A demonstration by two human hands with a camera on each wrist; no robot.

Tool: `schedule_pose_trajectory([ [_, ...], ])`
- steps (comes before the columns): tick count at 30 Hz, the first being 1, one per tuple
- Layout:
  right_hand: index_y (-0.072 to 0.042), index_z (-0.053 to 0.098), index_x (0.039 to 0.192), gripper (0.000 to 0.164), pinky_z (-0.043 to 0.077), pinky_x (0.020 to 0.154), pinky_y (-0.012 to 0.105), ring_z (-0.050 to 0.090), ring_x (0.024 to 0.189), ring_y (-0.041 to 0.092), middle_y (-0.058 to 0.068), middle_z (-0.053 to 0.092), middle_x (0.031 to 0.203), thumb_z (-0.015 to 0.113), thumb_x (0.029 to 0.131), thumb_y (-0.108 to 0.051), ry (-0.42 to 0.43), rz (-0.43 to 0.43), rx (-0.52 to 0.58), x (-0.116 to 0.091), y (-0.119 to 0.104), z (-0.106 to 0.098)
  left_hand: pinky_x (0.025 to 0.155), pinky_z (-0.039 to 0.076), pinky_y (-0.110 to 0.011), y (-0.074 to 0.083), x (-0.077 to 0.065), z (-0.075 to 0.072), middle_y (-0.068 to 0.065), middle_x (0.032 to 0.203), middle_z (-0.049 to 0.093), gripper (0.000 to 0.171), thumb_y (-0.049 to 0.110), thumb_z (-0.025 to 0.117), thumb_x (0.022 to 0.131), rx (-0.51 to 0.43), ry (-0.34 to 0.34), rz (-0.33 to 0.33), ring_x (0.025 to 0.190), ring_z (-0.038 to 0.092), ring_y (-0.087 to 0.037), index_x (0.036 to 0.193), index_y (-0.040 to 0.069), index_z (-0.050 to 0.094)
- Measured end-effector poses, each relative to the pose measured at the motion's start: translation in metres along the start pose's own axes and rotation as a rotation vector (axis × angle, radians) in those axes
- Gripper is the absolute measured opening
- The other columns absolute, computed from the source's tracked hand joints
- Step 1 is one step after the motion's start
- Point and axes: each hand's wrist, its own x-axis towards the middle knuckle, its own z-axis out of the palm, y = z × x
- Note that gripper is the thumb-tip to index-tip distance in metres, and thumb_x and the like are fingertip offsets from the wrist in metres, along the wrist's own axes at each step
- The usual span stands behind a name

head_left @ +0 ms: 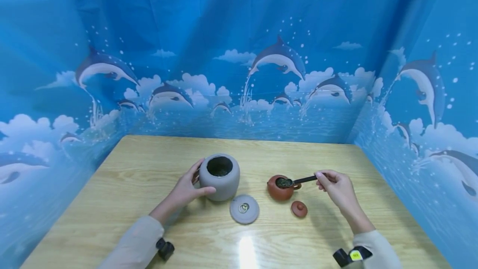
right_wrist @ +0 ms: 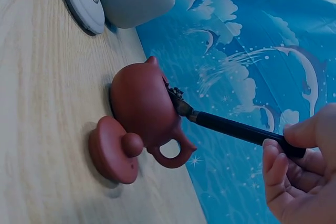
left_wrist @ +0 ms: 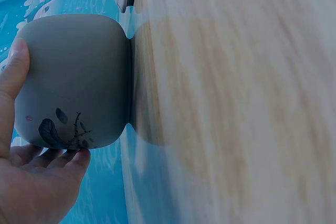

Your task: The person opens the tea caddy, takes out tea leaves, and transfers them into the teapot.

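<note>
My left hand (head_left: 188,189) grips a round grey tea jar (head_left: 224,189) from its left side, thumb in front and fingers behind. The jar stands upright on the table with its mouth uncovered; a dark plant pattern marks its wall in the left wrist view. In my right hand (head_left: 339,189) the end of a black-handled tea scoop (right_wrist: 231,128) is pinched between thumb and fingers. Dark tea leaves (head_left: 284,182) lie on the scoop's head, which is at the open mouth of a small reddish-brown clay teapot (right_wrist: 142,98). The teapot's handle points toward my right hand.
Between jar and teapot, nearer me, lies the jar's grey lid (head_left: 244,216) with a metal ring on top. The knobbed teapot lid (head_left: 299,209) rests on the wooden table (head_left: 186,240) in front of the teapot. A blue dolphin-print curtain (head_left: 209,107) surrounds the table's back and sides.
</note>
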Motion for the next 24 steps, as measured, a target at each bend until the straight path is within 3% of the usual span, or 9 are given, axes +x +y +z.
schedule_pose_trajectory([
  [7, 0.005, 0.068, 0.106, 0.031, 0.05, 0.054, 0.02, 0.064, 0.067, 0.017, 0.013, 0.069, 0.079, 0.061, 0.095, -0.024, -0.012, -0.138, -0.166, 0.004, -0.015, 0.001, 0.114, 0.029, -0.047, 0.0, 0.0, 0.0, -0.006, 0.159, 0.021, 0.112, 0.05, 0.083, 0.066, 0.004, 0.011, -0.005, 0.142, 0.028, -0.033, 0.154, 0.023, 0.019],
  [13, 0.003, 0.068, 0.104, 0.028, 0.048, 0.051, 0.022, 0.063, 0.066, 0.021, 0.007, 0.067, 0.074, 0.061, 0.096, -0.023, -0.035, -0.182, -0.245, 0.006, -0.023, 0.001, 0.114, 0.029, -0.046, 0.002, 0.0, 0.001, -0.006, 0.158, 0.021, 0.113, 0.049, 0.084, 0.066, 0.005, 0.013, -0.012, 0.141, 0.028, -0.033, 0.154, 0.022, 0.019],
  [24, -0.002, 0.071, 0.098, 0.017, 0.042, 0.048, 0.025, 0.055, 0.06, 0.011, 0.004, 0.065, 0.071, 0.062, 0.094, -0.016, -0.081, -0.318, -0.399, 0.011, -0.041, 0.004, 0.114, 0.029, -0.047, 0.001, 0.001, 0.0, -0.006, 0.158, 0.021, 0.113, 0.048, 0.084, 0.065, -0.003, 0.009, -0.009, 0.141, 0.028, -0.033, 0.154, 0.022, 0.019],
])
